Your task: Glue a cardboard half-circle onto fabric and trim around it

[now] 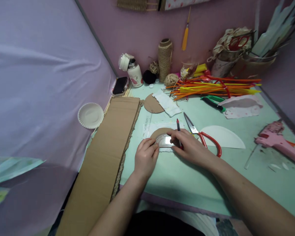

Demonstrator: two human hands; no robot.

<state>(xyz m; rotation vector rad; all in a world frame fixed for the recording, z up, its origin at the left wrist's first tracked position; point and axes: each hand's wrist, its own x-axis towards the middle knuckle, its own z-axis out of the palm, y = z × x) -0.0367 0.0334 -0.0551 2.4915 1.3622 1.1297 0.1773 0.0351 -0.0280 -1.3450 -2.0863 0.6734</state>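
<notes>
My left hand (146,155) has its fingertips closed on the left end of a clear half-round protractor (165,140). The protractor lies over a rounded piece of brown cardboard (159,130), which rests on a pale sheet. In my right hand (186,144) is a red-and-black pen (178,125), held nearly upright, its lower tip hidden by my fingers. That hand also rests against the protractor's right side. Close to its right lie scissors (220,147) with red handles, blades spread, partly over a white half-disc of paper (226,136).
A long cardboard strip (108,141) hangs over the table's left edge, near a paper plate (90,115). Behind are a bottle (135,73), twine spool (165,60) and orange-yellow stems (211,88). Green-handled pliers (213,102) and a pink glue gun (275,141) lie right.
</notes>
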